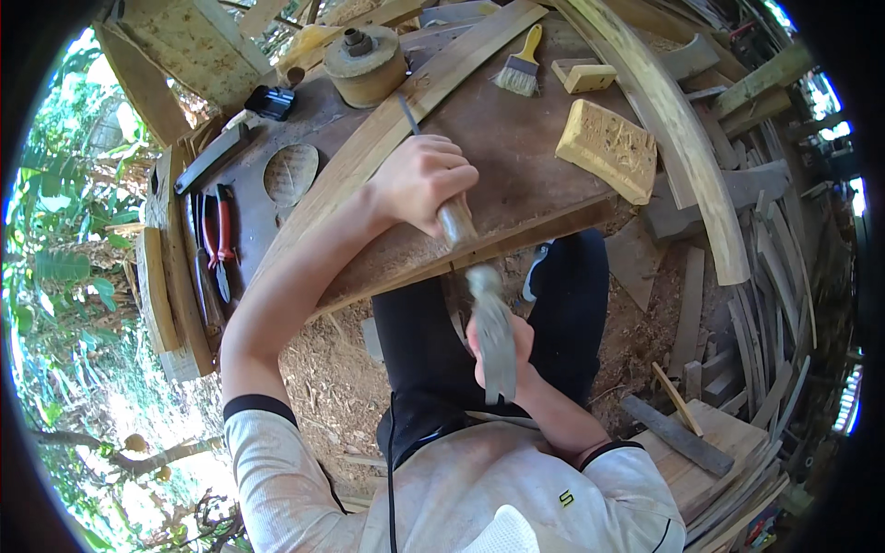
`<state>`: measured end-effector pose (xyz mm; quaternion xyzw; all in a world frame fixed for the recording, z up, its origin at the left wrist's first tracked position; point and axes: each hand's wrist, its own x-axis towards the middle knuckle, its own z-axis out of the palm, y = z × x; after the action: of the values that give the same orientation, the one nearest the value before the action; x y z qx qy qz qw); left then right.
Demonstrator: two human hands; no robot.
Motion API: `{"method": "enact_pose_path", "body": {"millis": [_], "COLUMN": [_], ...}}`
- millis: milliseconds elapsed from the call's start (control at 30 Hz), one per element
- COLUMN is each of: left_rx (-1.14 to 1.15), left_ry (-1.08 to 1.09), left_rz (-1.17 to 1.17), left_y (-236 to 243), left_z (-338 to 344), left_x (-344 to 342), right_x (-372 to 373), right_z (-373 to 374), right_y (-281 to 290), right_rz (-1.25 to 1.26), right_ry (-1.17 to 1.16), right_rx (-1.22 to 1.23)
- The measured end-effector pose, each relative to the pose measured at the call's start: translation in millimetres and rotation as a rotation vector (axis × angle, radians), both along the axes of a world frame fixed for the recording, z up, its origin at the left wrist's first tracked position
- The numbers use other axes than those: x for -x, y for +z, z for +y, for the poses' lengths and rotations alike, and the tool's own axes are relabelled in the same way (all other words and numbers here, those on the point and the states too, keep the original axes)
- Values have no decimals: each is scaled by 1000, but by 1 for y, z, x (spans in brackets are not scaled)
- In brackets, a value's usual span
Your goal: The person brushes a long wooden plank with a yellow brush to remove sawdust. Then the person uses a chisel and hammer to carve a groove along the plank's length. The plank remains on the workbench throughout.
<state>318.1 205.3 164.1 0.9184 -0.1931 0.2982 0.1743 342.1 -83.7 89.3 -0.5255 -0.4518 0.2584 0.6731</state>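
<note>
My left hand (426, 184) is closed around a chisel, whose wooden handle (455, 224) points back toward me. The chisel's narrow metal blade reaches away to the upper left, its tip over a long wooden plank (452, 74) that lies diagonally across the workbench (479, 129). In my right hand (520, 346) is a claw hammer (496, 341), held low in front of my lap. Its striking face is just below the butt of the chisel handle, apart from it in this view. Most of the hammer's handle is hidden behind its head and my fingers.
A yellow-handled paintbrush (522, 66), a chipped yellowish wood block (608, 150) and a small block (590, 78) lie at the right. Leftward are a round wooden piece with a bolt (366, 74), a disc (290, 175) and red-handled pliers (224, 230). A curved timber (696, 147) borders the right.
</note>
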Motion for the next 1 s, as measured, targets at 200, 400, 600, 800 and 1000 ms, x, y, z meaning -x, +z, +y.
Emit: {"method": "enact_pose_path", "body": {"millis": [200,400,600,800,1000], "left_rx": [31,36,66,54,41], "left_ry": [-8,-43,-68,-57,-40], "left_rz": [-68,-116,-119,-121,-114], "left_y": [1,-1,2,4,0], "left_z": [6,-13,-11,-10,-10], "left_x": [6,10,6,5,5], "right_x": [0,-19,-20,-44,-38], "right_z": [14,-21,-16,14,-2], "right_y": [21,8,17,27,22], "right_rz": [392,-166,-225,-283,-361], "right_ry": [-50,-27,-50,28,95], "right_rx": [177,67,-214,-9,-192]}}
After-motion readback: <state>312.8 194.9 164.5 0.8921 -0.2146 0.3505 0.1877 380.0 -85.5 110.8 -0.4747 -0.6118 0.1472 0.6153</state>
